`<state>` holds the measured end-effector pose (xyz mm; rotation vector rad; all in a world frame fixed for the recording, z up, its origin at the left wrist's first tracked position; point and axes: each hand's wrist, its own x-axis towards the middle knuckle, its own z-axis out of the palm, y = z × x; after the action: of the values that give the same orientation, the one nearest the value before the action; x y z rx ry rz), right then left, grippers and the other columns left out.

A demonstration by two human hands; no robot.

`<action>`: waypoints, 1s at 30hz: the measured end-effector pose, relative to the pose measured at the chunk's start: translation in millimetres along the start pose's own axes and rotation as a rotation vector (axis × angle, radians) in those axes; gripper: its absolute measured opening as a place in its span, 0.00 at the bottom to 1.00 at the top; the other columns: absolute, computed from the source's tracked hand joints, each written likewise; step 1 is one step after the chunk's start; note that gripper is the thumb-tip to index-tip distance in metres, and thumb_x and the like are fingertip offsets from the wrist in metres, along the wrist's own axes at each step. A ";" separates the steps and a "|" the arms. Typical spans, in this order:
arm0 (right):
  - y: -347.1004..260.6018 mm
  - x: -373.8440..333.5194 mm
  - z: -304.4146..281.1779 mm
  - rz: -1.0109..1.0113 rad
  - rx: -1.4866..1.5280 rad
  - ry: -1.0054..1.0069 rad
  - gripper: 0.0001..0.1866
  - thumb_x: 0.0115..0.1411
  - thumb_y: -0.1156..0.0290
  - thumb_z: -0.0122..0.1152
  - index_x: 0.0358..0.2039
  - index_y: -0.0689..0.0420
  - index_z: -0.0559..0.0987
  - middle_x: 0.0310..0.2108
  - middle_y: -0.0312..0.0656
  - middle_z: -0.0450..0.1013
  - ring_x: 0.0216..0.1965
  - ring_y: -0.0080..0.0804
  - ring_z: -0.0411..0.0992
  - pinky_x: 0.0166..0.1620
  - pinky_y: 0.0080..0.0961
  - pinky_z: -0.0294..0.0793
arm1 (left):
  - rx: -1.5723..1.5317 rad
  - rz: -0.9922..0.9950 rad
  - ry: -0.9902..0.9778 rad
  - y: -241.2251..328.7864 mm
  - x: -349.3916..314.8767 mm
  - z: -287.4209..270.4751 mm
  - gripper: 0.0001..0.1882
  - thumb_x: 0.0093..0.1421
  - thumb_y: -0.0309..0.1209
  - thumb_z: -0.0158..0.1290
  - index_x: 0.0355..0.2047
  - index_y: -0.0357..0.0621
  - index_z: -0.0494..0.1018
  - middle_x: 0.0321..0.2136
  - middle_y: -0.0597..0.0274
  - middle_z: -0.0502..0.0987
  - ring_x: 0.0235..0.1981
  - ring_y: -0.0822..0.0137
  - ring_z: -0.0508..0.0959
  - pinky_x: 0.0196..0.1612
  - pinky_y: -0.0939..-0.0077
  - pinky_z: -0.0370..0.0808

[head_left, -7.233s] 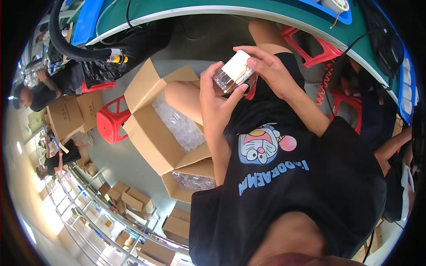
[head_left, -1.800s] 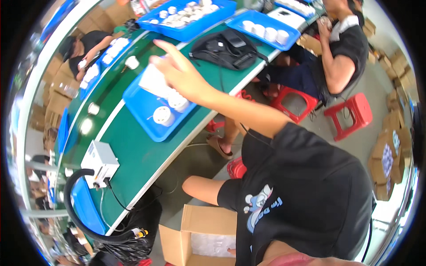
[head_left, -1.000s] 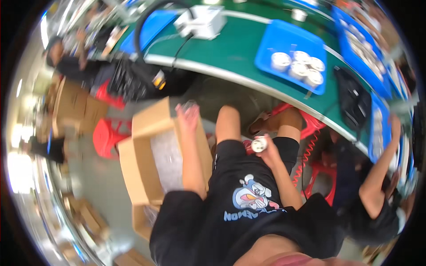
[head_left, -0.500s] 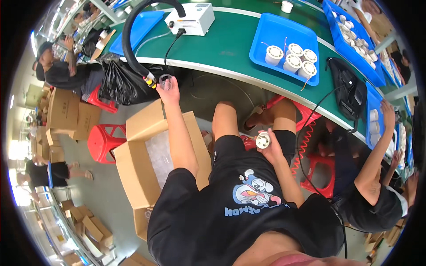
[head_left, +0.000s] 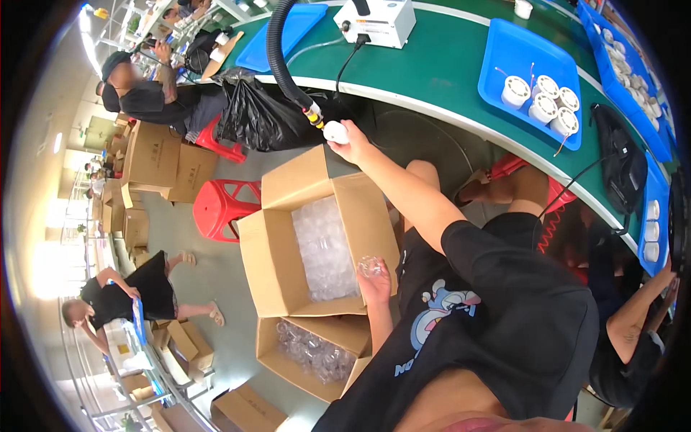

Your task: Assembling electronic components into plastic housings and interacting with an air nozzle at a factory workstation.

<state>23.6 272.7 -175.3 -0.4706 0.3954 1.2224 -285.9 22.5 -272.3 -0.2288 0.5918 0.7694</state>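
A small, white, round-faced part (head_left: pixel 335 132) and a clear, thin-walled plastic cup (head_left: pixel 369 267) are held up separately.
The white part, smooth and pale, is clamped in the fingers of the right hand (head_left: pixel 352 146), close to the yellow-fitted end of a black ribbed hose (head_left: pixel 285 68); whether they touch cannot be told. The cup, glossy and see-through, is gripped by the left hand (head_left: pixel 376 288) beside an open brown cardboard box (head_left: pixel 260 266).

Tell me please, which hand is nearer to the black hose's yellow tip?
Right. The right hand holds a white part close beside the yellow tip; the left hand is farther away, by the open cardboard box, holding a clear plastic cup.
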 end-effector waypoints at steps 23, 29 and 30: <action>-111.4 -256.2 -282.7 -0.087 -0.053 -0.012 0.17 0.64 0.53 0.56 0.40 0.53 0.77 0.35 0.42 0.77 0.35 0.38 0.76 0.35 0.30 0.77 | 0.407 0.139 -0.188 10.2 261.1 239.1 0.21 0.64 0.39 0.48 0.51 0.37 0.67 0.55 0.53 0.69 0.48 0.52 0.74 0.50 0.55 0.78; -67.3 -129.2 -176.8 0.069 -0.171 -0.138 0.15 0.63 0.54 0.58 0.43 0.50 0.77 0.41 0.38 0.77 0.42 0.35 0.75 0.43 0.36 0.76 | 0.226 -0.032 -0.050 -10.8 125.9 47.5 0.20 0.63 0.42 0.50 0.50 0.43 0.70 0.42 0.57 0.77 0.47 0.56 0.75 0.55 0.57 0.73; -62.2 -104.4 -158.0 0.115 -0.218 -0.167 0.15 0.63 0.54 0.58 0.43 0.50 0.77 0.41 0.39 0.77 0.43 0.35 0.75 0.44 0.38 0.76 | 0.194 -0.032 0.041 -26.1 95.0 24.7 0.23 0.63 0.44 0.50 0.52 0.43 0.68 0.43 0.55 0.76 0.47 0.55 0.75 0.53 0.57 0.74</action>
<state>46.1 87.2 -244.6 -0.5326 0.1484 1.4127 -203.2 69.6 -307.6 -0.0756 0.6952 0.6725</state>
